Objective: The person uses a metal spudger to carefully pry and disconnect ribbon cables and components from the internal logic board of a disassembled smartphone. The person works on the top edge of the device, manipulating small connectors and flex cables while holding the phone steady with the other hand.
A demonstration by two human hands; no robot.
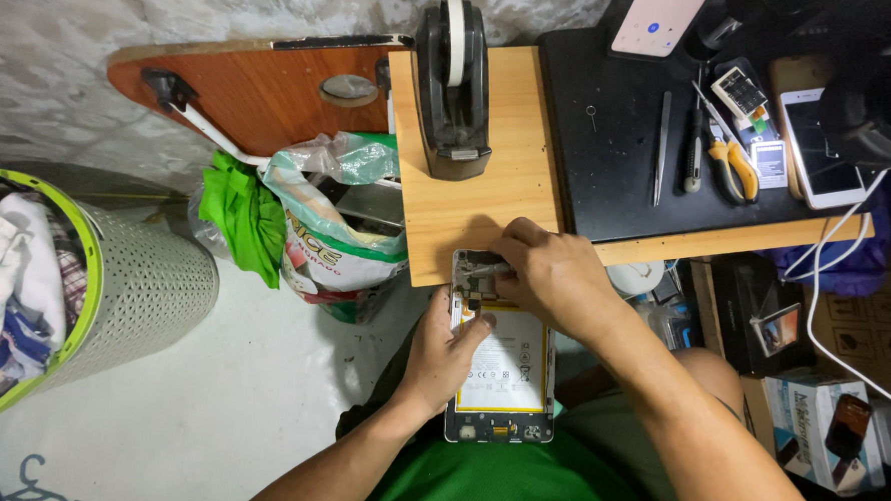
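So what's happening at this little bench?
A person seated at a wooden table works on an opened tablet, its back cover off and the battery showing. The left hand steadies the device's side, thumb resting on the battery. The right hand presses a small tool, partly hidden by the fingers, onto the circuit board near the top edge. Tweezers, a screwdriver and yellow-handled pliers lie unused on the black mat.

Black tape dispenser (454, 86) at the wooden desk's (498, 198) back edge, tweezers (661, 148), screwdriver (693, 141) and yellow-handled pliers (732, 165) on the black mat (609, 178), white phone (819, 147) near the right edge, green-rimmed laundry basket (133, 287) on the floor.
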